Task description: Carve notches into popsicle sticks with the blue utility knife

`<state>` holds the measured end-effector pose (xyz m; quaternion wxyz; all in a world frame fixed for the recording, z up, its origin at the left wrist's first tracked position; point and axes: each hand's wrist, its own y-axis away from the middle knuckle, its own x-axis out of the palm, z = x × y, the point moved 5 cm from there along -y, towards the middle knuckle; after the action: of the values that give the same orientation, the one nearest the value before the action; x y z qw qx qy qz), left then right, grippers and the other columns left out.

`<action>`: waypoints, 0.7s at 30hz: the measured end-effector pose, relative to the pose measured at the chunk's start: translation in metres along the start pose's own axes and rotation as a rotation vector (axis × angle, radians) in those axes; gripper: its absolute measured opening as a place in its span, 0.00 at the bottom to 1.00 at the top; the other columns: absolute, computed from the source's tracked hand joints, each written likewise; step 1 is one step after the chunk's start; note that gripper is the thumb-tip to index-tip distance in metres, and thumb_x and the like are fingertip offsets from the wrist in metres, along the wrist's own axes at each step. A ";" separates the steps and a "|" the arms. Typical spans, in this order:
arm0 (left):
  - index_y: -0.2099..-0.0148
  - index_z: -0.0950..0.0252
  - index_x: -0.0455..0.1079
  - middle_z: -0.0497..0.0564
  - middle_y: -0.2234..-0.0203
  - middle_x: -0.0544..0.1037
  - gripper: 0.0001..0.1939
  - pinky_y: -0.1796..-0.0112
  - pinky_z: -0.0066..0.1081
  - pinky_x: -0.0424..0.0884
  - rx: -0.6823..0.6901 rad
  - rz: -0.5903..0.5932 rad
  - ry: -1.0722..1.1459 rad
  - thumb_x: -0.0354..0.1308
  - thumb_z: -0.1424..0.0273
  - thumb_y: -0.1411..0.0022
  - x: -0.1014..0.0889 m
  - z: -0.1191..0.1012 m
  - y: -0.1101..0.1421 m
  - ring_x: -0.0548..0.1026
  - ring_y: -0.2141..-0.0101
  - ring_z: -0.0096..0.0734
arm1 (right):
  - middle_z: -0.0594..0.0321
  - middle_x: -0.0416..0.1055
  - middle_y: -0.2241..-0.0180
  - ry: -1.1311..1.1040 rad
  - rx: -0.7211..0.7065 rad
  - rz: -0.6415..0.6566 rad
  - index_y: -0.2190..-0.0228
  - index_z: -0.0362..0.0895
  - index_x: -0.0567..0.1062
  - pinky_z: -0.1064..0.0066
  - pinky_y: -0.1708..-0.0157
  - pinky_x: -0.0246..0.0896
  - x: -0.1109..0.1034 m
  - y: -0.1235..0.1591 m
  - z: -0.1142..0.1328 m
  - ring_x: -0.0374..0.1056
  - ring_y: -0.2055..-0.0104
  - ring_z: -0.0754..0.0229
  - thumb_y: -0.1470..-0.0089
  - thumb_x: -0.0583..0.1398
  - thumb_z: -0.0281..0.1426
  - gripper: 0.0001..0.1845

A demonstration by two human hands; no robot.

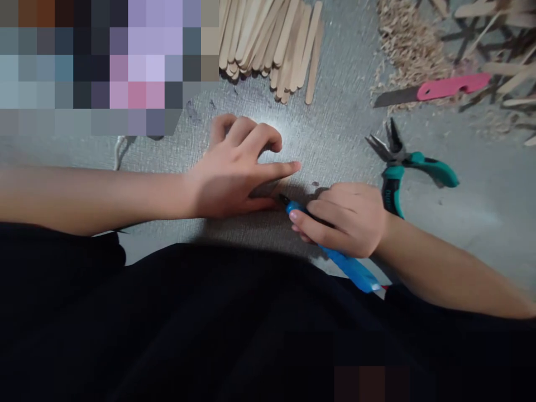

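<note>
My left hand (234, 173) rests on the grey textured table (347, 134) with its fingers apart, the index finger stretched out and the others bent. Between its thumb and index finger lies something thin and pale, too faint to make out. My right hand (352, 215) is closed around a blue pen-shaped tool (349, 271) with a black tip. That tip points left and comes close to my left thumb; whether they touch I cannot tell. A bit of red shows at the tool's back end. Just beyond my right wrist lie green-handled needle-nose pliers (396, 159), jaws spread.
Wooden craft sticks (268, 39) lie in a bundle at the top. A pink-handled saw (454, 86) lies at the upper right, beside a heap of wood shavings (412, 53) and scattered stick pieces (515, 70). A white cable (120, 151) runs beyond my left forearm. The upper left is pixelated.
</note>
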<state>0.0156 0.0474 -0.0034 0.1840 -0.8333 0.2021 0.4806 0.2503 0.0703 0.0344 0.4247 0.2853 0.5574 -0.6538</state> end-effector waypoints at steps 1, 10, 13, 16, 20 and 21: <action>0.25 0.45 0.79 0.62 0.33 0.77 0.33 0.35 0.74 0.64 -0.022 0.011 0.026 0.69 0.40 0.25 0.000 0.001 0.000 0.73 0.34 0.70 | 0.66 0.79 0.72 0.015 -0.011 0.002 0.52 0.41 0.85 0.61 0.75 0.59 -0.001 -0.001 0.000 0.67 0.74 0.60 0.22 0.69 0.29 0.04; 0.25 0.45 0.80 0.61 0.34 0.77 0.33 0.33 0.75 0.63 -0.055 0.037 0.049 0.69 0.39 0.25 -0.001 0.000 -0.001 0.72 0.33 0.71 | 0.66 0.77 0.71 0.077 -0.001 -0.002 0.48 0.42 0.85 0.62 0.74 0.57 0.002 0.000 -0.003 0.65 0.72 0.59 0.22 0.69 0.30 0.06; 0.25 0.45 0.80 0.61 0.34 0.77 0.34 0.34 0.75 0.64 -0.043 0.027 0.030 0.68 0.38 0.25 -0.001 0.000 -0.001 0.73 0.34 0.70 | 0.68 0.78 0.70 0.080 0.010 0.020 0.48 0.45 0.85 0.63 0.72 0.57 0.003 0.003 -0.006 0.66 0.71 0.60 0.21 0.68 0.31 0.05; 0.24 0.44 0.79 0.61 0.33 0.77 0.35 0.36 0.74 0.66 -0.022 0.020 -0.005 0.69 0.38 0.25 -0.001 0.000 -0.001 0.73 0.35 0.70 | 0.69 0.78 0.69 0.061 0.035 0.021 0.48 0.46 0.84 0.63 0.71 0.57 0.002 0.004 -0.007 0.67 0.71 0.60 0.21 0.68 0.33 0.05; 0.24 0.45 0.79 0.61 0.33 0.77 0.33 0.34 0.73 0.65 -0.044 0.043 0.012 0.69 0.41 0.24 -0.001 0.000 -0.001 0.72 0.34 0.69 | 0.69 0.77 0.70 0.014 0.053 0.040 0.50 0.47 0.84 0.61 0.70 0.56 0.003 0.004 -0.007 0.67 0.71 0.60 0.21 0.69 0.33 0.03; 0.24 0.45 0.79 0.61 0.33 0.77 0.33 0.34 0.73 0.65 -0.040 0.047 0.007 0.69 0.42 0.24 -0.001 0.000 -0.001 0.72 0.34 0.69 | 0.69 0.77 0.70 0.013 0.052 0.043 0.51 0.47 0.84 0.61 0.70 0.56 0.003 0.004 -0.007 0.67 0.71 0.60 0.21 0.69 0.33 0.02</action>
<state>0.0159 0.0484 -0.0020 0.1551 -0.8336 0.2125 0.4858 0.2519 0.0759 0.0280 0.4275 0.3125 0.5367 -0.6569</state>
